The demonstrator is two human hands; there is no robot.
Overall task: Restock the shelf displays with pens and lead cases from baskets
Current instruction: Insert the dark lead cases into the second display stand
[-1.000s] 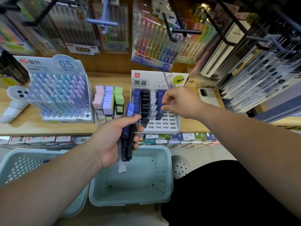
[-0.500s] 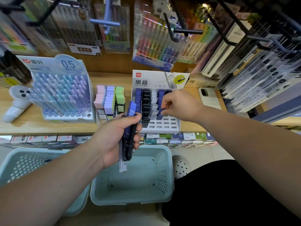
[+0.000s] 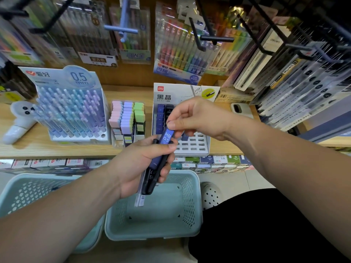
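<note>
On the shelf (image 3: 28,149) the pen display (image 3: 72,111) stands left, the eraser rack (image 3: 128,120) between it and the lead case display (image 3: 191,147), a phone (image 3: 241,110) right of that; before it my left hand (image 3: 136,166) and right hand (image 3: 199,118) hold lead cases (image 3: 167,137) above a basket (image 3: 152,234).

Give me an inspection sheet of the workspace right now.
Surface: wooden shelf holding displays.
Job's things: lead case display, front slots unfilled; pen display nearly full; teal basket and left basket below.
Clutter: phone and white handheld device on the shelf.
Hands: left hand grips a bundle of lead cases; right hand pinches the blue lead case atop it.
Cables: nothing seen.
Surroundings: hanging pen packs above; boxed stock under the shelf.
</note>
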